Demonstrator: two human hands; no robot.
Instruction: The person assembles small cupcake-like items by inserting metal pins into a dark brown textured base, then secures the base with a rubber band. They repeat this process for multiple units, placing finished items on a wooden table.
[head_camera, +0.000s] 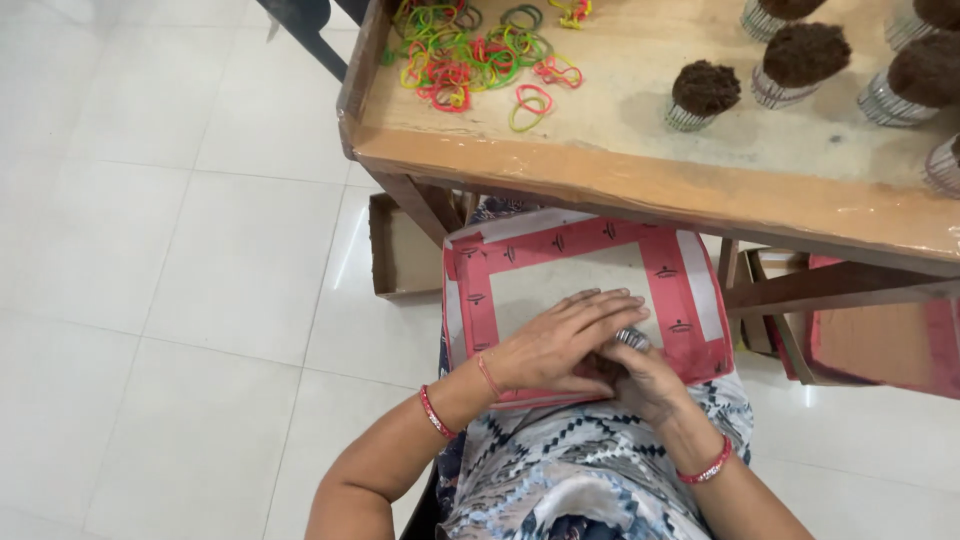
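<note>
I am holding a small cup (631, 339) on the tray (690, 300) lying across my lap, low in the view at about five o'clock from centre. Only a sliver of the cup is showing between my hands: a shiny, ribbed, silvery rim, much like the foil cups (775, 92) standing on the table (620, 185) at one o'clock, each of which is heaped with dark brown crumbly stuff. My left hand (560, 345) is lying flat over the cup, fingers stretched toward three o'clock and covering most of it. My right hand (645, 380) is curling up from below, clasping the cup from the six o'clock side; what is inside it I cannot tell, since my hands are hiding it. The tray is pale in the middle with a red border. On the table at eleven o'clock a loose heap of rubber bands (465, 55) is lying, red, green, yellow and orange. An open cardboard box (395, 250) is sitting on the floor at nine o'clock from the tray.
</note>
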